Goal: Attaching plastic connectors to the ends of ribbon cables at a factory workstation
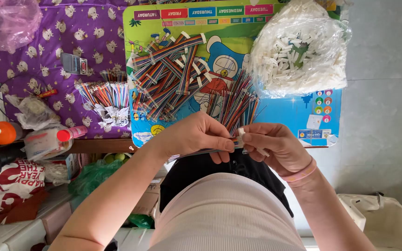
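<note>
On the purple cloth (61,42) lies a bright cartoon board (284,109), and everything else is placed from that board. Left of the board, past the cloth, sit a clutter of crumpled bags (33,111), an orange-capped bottle (1,134) and a red printed fabric (10,179). A pink bag (8,23) lies at the cloth's far left corner. On the board's upper right rests a big clear bag of white connectors (298,51). Across the board's left half spreads a pile of rainbow ribbon cables (170,76) with white ends. Just off the board's left edge stands a smaller bunch of coloured wires (105,95) in a torn wrapper, with a small grey scale (74,63) above it. Near the board's middle lies a fan of loose wires (236,104), its lower ends reaching toward the hands.

Below the board's lower edge, the left hand (196,137) is clenched around a ribbon cable (201,152), thumb and fingertips pinching its end. The right hand (275,146), with a pink band (301,174) on its wrist, pinches a small white connector (241,135) between thumb and forefinger. Cable end and connector meet between the two hands, just touching.
</note>
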